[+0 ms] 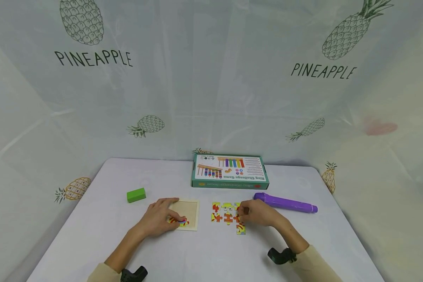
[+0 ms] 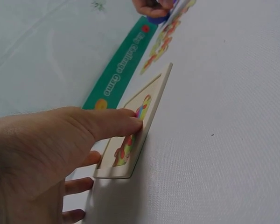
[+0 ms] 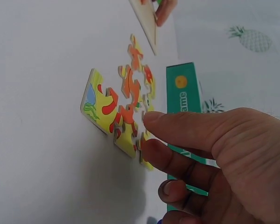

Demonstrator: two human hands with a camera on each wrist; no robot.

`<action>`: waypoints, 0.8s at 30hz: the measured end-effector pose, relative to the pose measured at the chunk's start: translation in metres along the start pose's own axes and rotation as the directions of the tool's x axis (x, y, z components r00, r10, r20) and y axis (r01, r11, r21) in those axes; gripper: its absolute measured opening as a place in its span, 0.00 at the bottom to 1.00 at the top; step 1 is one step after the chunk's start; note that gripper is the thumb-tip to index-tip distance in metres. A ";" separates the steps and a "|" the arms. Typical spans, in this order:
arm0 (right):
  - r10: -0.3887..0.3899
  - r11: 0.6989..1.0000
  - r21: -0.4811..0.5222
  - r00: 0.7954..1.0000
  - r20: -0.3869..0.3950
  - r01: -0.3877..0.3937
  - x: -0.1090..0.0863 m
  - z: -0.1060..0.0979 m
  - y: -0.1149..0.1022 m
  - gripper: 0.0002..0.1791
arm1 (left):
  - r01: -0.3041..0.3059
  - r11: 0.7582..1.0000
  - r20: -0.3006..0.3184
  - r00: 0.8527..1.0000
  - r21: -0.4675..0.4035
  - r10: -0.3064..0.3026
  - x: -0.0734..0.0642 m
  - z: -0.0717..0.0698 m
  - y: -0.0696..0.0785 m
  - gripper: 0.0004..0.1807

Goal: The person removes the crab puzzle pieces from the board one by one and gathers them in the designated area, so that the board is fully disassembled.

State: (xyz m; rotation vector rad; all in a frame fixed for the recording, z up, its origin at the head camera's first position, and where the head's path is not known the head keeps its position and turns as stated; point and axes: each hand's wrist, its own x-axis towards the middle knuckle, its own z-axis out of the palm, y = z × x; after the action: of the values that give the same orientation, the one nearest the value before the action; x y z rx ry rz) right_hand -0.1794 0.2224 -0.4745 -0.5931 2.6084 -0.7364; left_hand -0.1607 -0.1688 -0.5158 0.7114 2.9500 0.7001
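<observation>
My left hand (image 1: 158,219) lies over the left side of a shallow wooden puzzle tray (image 1: 189,211), fingers reaching along its left and far edges. Its thumb presses on colourful puzzle pieces (image 2: 126,148) along the tray's near side. To the right, several loose jigsaw pieces (image 1: 228,218), yellow with red and orange, lie spread in rows. One corner piece (image 3: 97,103) with a blue patch sits nearest me. Over the far right pieces is my right hand (image 1: 259,212), thumb and index fingertip slightly apart, right at a yellow piece; nothing shows between them.
A green and white game box (image 1: 230,168) lies at the table's back edge. Behind the right hand is a purple tube (image 1: 285,203). A green block (image 1: 136,195) sits beyond the left hand. A pineapple-print curtain (image 1: 211,78) hangs around the white table (image 1: 197,258).
</observation>
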 end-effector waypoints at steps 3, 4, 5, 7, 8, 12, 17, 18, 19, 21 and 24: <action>-0.011 1.000 -0.002 1.000 -0.002 0.011 0.002 0.000 -0.001 0.03 | -0.016 1.000 -0.003 1.000 0.006 0.016 -0.001 0.000 0.000 0.08; -0.016 1.000 -0.005 1.000 -0.004 0.016 0.003 0.001 -0.001 0.03 | -0.019 1.000 -0.003 1.000 0.006 0.019 -0.001 -0.001 0.000 0.08; -0.022 1.000 -0.008 1.000 -0.005 0.022 0.004 0.002 -0.002 0.03 | -0.023 1.000 -0.003 1.000 0.007 0.023 -0.002 -0.001 0.000 0.08; -0.036 0.999 -0.006 0.999 -0.007 0.036 0.006 0.004 -0.004 0.03 | -0.025 1.000 -0.003 1.000 0.008 0.025 -0.002 -0.001 0.000 0.09; -0.043 0.999 0.000 0.999 -0.006 0.043 0.008 0.005 -0.006 0.03 | -0.024 1.000 -0.002 1.000 0.009 0.024 -0.002 -0.001 0.000 0.09; -0.056 0.998 0.040 0.998 0.010 0.056 0.014 0.011 -0.016 0.04 | -0.025 1.000 -0.007 1.000 0.013 0.025 -0.002 -0.002 0.000 0.09; -0.089 0.995 0.051 0.996 0.027 0.087 0.026 0.021 -0.032 0.03 | -0.021 1.000 -0.014 1.000 0.006 0.021 -0.001 -0.003 0.000 0.09; -0.100 0.994 0.046 0.995 0.027 0.099 0.030 0.023 -0.035 0.03 | -0.018 1.000 -0.015 1.000 0.003 0.018 -0.001 -0.002 0.000 0.09; -0.109 0.993 0.044 0.994 0.029 0.107 0.033 0.026 -0.039 0.03 | -0.015 1.000 -0.015 1.000 -0.001 0.015 -0.001 -0.002 -0.001 0.10; -0.127 0.991 0.047 0.991 0.031 0.125 0.040 0.032 -0.048 0.03 | -0.010 1.000 -0.015 1.000 -0.008 0.010 0.000 -0.001 -0.003 0.11; -0.167 0.985 0.044 0.986 0.030 0.166 0.049 0.043 -0.062 0.03 | -0.005 1.000 -0.012 1.000 -0.026 0.005 0.001 0.000 -0.005 0.12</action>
State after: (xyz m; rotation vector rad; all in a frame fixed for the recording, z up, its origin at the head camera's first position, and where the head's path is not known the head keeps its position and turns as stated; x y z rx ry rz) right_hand -0.1838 0.1333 -0.4858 -0.8115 2.5287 -0.8215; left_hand -0.1637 -0.1728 -0.5180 0.7157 2.9455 0.7444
